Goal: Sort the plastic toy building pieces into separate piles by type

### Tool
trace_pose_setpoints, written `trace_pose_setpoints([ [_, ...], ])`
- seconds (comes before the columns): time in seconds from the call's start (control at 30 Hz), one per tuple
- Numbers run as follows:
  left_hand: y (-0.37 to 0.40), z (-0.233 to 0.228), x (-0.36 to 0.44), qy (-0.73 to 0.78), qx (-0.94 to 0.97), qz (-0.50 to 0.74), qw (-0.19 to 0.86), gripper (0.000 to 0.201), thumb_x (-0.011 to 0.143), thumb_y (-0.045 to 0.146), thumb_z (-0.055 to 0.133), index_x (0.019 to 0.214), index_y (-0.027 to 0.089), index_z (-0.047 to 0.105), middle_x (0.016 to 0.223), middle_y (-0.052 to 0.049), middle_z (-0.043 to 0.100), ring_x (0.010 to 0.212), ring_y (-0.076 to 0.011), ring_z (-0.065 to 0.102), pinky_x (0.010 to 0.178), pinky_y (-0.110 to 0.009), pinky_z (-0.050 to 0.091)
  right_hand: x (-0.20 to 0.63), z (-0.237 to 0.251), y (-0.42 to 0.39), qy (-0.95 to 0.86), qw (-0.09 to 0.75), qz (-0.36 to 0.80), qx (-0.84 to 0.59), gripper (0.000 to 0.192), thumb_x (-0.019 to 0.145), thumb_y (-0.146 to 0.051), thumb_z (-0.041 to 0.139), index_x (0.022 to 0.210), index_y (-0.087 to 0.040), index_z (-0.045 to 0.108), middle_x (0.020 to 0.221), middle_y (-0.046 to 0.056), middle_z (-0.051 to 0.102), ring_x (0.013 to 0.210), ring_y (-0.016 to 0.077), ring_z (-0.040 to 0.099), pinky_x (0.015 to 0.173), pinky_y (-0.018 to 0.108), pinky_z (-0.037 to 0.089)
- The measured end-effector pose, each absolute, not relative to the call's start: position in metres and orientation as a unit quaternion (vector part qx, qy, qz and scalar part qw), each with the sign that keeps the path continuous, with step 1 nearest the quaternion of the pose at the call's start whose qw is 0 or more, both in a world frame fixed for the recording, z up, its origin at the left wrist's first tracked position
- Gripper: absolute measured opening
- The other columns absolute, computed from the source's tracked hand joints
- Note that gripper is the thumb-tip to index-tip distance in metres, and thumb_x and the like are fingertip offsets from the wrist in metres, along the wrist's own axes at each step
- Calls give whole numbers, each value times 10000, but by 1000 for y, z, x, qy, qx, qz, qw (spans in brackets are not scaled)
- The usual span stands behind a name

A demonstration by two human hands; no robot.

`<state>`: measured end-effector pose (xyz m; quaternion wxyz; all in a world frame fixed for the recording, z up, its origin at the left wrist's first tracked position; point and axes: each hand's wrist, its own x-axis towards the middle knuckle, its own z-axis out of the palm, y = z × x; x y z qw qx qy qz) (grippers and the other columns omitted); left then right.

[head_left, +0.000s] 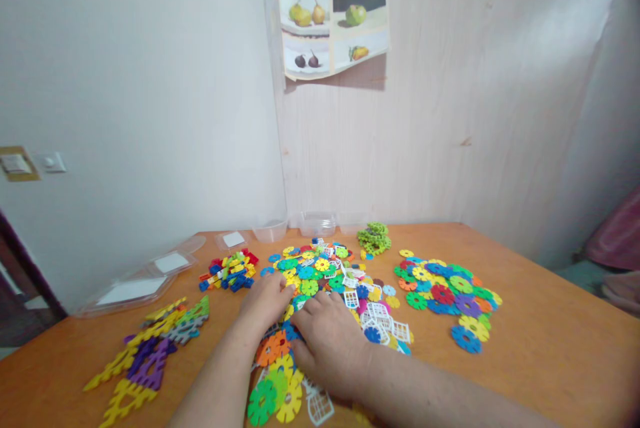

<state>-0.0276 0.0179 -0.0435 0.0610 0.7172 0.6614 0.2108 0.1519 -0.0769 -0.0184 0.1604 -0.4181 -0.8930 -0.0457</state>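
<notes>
**Sorting partly done, both hands in the middle heap**

Judging by the layout, the sorting stood roughly midway. Separate groups already lay on the counter (540, 341): a spread of flat gear-shaped discs (447, 295) to the right, a small cluster of green pieces (374, 238) near the wall, a heap of little bricks (230, 271) to the left, and long zigzag pieces (150, 348) further left. The mixed pile (325, 275) of discs and white lattice pieces in the centre remained unsorted.

The left hand (266, 300) lay palm down at the pile's near-left edge, fingers curled onto the pieces. The right hand (330, 338) rested just beside it, knuckles up, fingers bent over discs. Whether either hand actually pinched a piece could not be told. Both forearms reached in from the bottom edge, converging.
</notes>
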Motion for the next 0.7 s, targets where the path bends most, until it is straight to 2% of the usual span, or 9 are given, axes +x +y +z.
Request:
trace_pose_setpoints([
  [0.17,10,-36,-24,662,715,209,81,244,839,395,503,762,200,627,761,-39,665,690,-181,577,570,-265,273,188,-3,-68,-851,217,-46,-476,241,896,-332,500,985,-214,690,967,74,694,961,251,568,845,375,391],
  [0.3,6,-32,-19,668,708,209,91,223,837,380,514,764,200,623,776,-40,669,704,-177,582,574,-257,276,248,5,-47,-783,223,-72,-576,303,910,-338,458,1056,-214,694,992,90,700,982,251,593,830,355,401],
  [0.5,7,-34,-13,637,725,243,93,217,850,362,516,770,197,632,801,-40,666,724,-178,581,603,-257,303,342,-12,-31,-657,159,-88,-732,418,905,-431,396,1144,-229,672,1104,126,698,1058,332,599,784,420,427],
  [0.7,1,-33,-5,577,764,279,79,202,871,348,516,832,192,638,887,-48,667,812,-186,586,678,-260,352,374,-22,-30,-599,125,-44,-789,449,885,-478,373,1122,-264,690,1121,138,698,1049,372,606,748,455,443],
])
